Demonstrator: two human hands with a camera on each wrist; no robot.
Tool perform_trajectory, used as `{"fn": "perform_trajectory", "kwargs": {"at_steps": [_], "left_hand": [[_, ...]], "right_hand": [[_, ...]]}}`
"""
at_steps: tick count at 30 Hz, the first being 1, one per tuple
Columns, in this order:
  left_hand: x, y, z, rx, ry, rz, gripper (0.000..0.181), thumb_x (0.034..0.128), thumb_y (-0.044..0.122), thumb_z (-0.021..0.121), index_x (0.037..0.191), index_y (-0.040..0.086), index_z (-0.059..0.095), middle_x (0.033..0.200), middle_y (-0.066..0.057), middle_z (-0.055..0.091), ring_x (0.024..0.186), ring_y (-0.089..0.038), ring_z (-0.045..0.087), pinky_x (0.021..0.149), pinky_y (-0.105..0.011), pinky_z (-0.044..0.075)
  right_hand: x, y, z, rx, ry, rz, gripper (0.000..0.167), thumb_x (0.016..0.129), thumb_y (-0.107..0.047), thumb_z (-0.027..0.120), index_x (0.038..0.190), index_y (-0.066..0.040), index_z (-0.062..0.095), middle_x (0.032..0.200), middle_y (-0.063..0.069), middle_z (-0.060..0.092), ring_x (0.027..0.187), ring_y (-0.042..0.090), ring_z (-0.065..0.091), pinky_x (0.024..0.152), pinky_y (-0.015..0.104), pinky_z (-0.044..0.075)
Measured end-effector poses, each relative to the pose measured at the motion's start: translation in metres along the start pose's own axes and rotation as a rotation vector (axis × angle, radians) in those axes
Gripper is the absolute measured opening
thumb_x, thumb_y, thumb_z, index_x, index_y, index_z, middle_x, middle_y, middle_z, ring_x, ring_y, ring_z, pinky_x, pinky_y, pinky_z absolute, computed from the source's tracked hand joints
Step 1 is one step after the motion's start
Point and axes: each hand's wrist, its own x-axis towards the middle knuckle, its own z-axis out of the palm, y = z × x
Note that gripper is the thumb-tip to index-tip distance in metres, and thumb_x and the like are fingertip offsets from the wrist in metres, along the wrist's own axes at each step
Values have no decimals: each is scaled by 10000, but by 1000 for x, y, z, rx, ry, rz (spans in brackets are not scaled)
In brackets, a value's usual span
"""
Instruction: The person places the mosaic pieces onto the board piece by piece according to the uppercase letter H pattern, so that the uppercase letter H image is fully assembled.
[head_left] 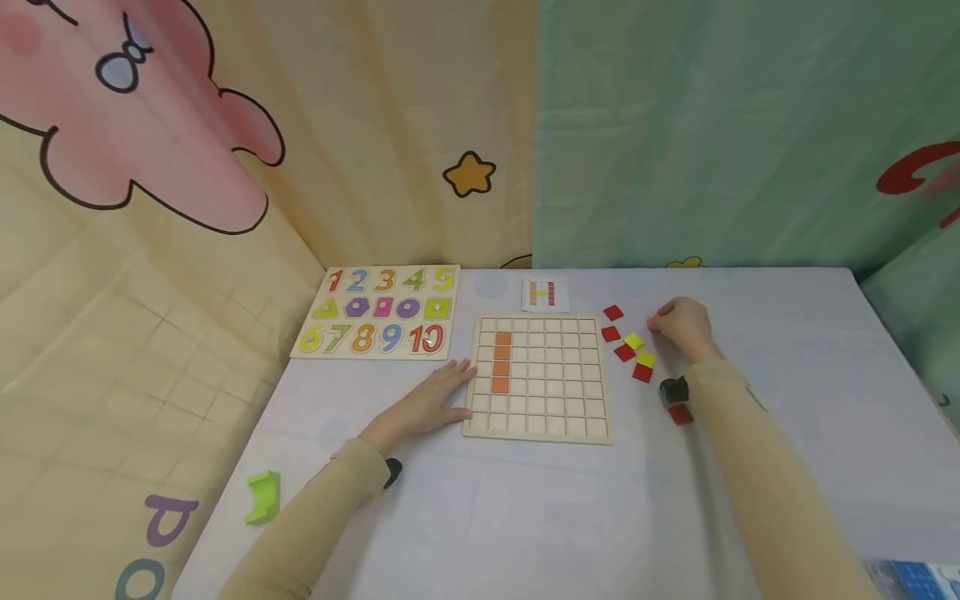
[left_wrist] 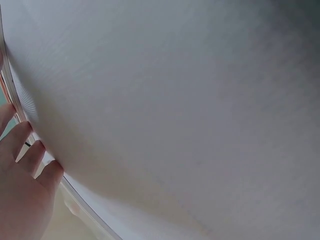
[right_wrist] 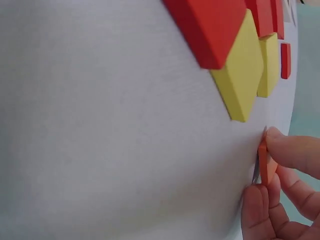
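Note:
A wooden grid board lies in the middle of the table, with several orange square tiles in one column near its left side. My left hand touches the board's left edge with fingers extended. Right of the board, my right hand pinches an orange tile between thumb and fingers, just at the table surface. Close by lie several red tiles and two yellow tiles. One red tile is near the right wrist. Behind the board is a card with a printed tile pattern.
A number and shape puzzle board sits at the back left. Toward the front left lies a green curved block. A blue and white item shows at the lower right corner. Printed curtains hang behind the table.

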Motion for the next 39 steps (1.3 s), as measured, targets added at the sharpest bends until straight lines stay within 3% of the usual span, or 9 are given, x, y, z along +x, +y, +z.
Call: {"fn": "perform_trajectory", "kwargs": {"at_steps": [11,13,16,19,22,26,35,39], "left_hand": [[0,1,-1,10,-7,-6,787,911,353,689,1555,124,298,1651,-91,173,1538,-313,99,1248,-507,139],[-1,1,-2,13,-8,-6,788,912,350,690,1555,124,296,1651,-91,172,1538,-312,97,1250,-502,132],[-2,0,-2,14,-7,-8,782,915,341,688,1556,125,295,1652,-91,170,1538,-315,95,1250,-504,128],[-3,1,-3,8,-11,-10,777,920,338,684,1558,132,291,1654,-85,162,1539,-314,89,1249,-511,127],[-2,2,-3,5,-20,-12,780,923,343,679,1563,143,281,1657,-74,146,1541,-308,77,1249,-513,123],[-1,3,-3,-2,-20,-15,779,924,343,678,1563,146,279,1659,-69,141,1541,-308,73,1245,-524,129],[1,3,-4,11,-32,-9,784,928,348,670,1566,136,267,1659,-75,134,1541,-312,67,1248,-512,114],[0,2,-3,14,-36,-18,782,929,357,669,1566,144,269,1660,-76,142,1540,-319,71,1245,-526,129]], "right_hand": [[-4,18,-6,217,-53,79,433,964,-246,625,1290,25,537,1268,218,533,1142,353,477,1037,448,453],[-7,17,-6,259,-74,73,489,962,-293,630,1334,8,528,1302,212,537,1164,346,480,1031,423,466],[-15,10,-2,308,-95,86,514,950,-347,643,1352,-44,538,1291,156,578,1139,285,522,921,304,530],[-26,0,6,334,-154,26,539,937,-371,663,1348,-47,533,1249,119,634,1081,236,588,902,270,554],[-43,-11,17,374,-233,-69,552,910,-394,699,1307,-42,549,1166,83,709,1035,202,658,982,321,535],[-66,-29,39,413,-318,-183,521,875,-366,747,1227,-14,592,1036,35,754,959,135,690,932,276,506],[-105,-70,107,335,-412,-290,269,884,-255,745,1077,-72,705,954,63,741,842,147,692,813,243,553],[-115,-86,128,258,-407,-332,200,882,-221,745,1041,-102,729,960,40,728,841,130,641,737,218,507]]}}
